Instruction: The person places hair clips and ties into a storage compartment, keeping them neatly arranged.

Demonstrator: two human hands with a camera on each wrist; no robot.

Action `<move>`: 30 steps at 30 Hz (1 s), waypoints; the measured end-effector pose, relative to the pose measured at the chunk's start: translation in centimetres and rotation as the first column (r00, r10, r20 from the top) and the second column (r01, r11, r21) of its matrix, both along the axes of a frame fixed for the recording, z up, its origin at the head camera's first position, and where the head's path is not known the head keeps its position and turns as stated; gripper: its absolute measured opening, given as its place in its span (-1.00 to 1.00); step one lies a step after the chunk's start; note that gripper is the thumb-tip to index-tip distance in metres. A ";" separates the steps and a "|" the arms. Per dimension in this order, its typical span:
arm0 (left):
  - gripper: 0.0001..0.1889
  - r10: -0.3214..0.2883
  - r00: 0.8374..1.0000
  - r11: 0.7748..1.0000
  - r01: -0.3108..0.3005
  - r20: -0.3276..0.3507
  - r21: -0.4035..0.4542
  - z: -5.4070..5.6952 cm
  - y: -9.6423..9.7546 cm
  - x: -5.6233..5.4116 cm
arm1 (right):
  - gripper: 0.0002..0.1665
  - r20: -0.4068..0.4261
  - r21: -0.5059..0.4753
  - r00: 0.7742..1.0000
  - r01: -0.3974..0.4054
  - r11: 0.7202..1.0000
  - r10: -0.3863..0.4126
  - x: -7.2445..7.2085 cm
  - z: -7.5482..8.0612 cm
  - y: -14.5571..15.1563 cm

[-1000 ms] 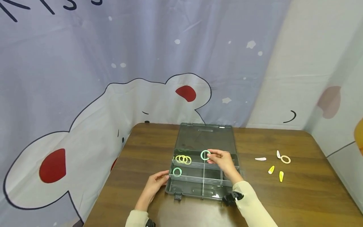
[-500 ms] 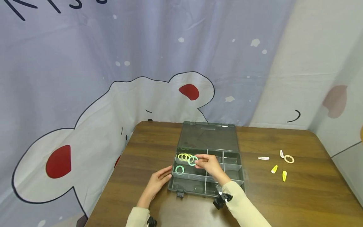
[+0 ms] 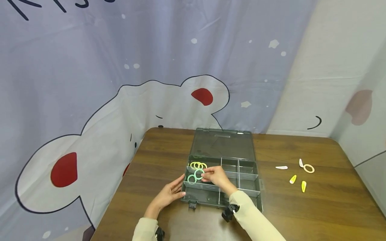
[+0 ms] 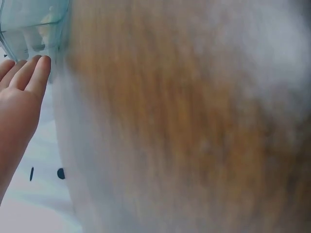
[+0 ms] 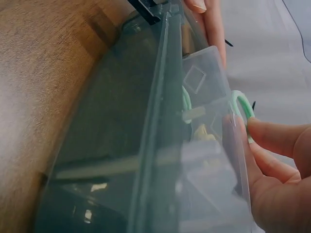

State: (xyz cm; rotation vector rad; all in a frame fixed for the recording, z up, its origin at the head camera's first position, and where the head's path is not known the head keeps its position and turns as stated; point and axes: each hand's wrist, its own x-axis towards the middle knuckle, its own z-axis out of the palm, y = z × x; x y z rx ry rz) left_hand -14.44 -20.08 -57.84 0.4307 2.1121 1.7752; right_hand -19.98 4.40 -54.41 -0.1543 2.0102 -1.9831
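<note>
Pinching a green ring (image 3: 195, 172) between thumb and fingers, the right hand (image 3: 218, 176) has carried it leftward from mid-box to above the middle-row left compartment (image 3: 208, 187) of the box (image 3: 202, 195), where a second green ring (image 3: 188, 180) sits; whether they touch is unclear. Both greens thus seem nearly gathered together. Yellow rings (image 3: 198, 165) lie just behind. The left hand (image 3: 167, 194), fingers fairly straight, touches the box's left side. No brand is legible; dark lettering (image 3: 17, 10) atop the curtain (image 3: 156, 50) is cut off.
</note>
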 end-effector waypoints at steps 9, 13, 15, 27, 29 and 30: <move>-0.21 -0.015 1.000 1.000 0.016 0.005 -0.026 0.0 0.0 -0.1 | -0.75 0.003 0.172 1.000 0.003 0.985 -0.003 -0.3 -1.0 -1.2; -0.22 -0.006 1.000 1.000 0.006 0.017 -0.021 0.1 -0.1 0.0 | -0.83 -0.095 0.327 0.995 0.004 0.945 0.029 -0.4 -1.2 -1.3; -0.22 0.002 1.000 1.000 -0.001 0.027 -0.016 0.1 -0.1 0.0 | -0.86 -0.154 0.417 0.986 0.010 0.909 0.059 -0.4 -1.1 -1.3; -0.22 0.025 0.999 1.000 -0.024 0.047 -0.013 0.2 -0.1 0.2 | -0.83 -0.260 0.530 0.958 0.033 0.847 0.125 -0.1 -0.7 -1.2; -0.22 0.011 0.999 1.000 -0.010 0.050 -0.013 0.3 -0.2 0.3 | -0.81 -0.275 0.537 0.949 0.020 0.843 0.152 0.0 -0.3 -1.0; -0.21 0.001 0.999 1.000 0.000 0.052 -0.012 0.4 -0.4 0.3 | -0.80 -0.289 0.541 0.942 0.015 0.841 0.169 0.2 -0.1 -0.9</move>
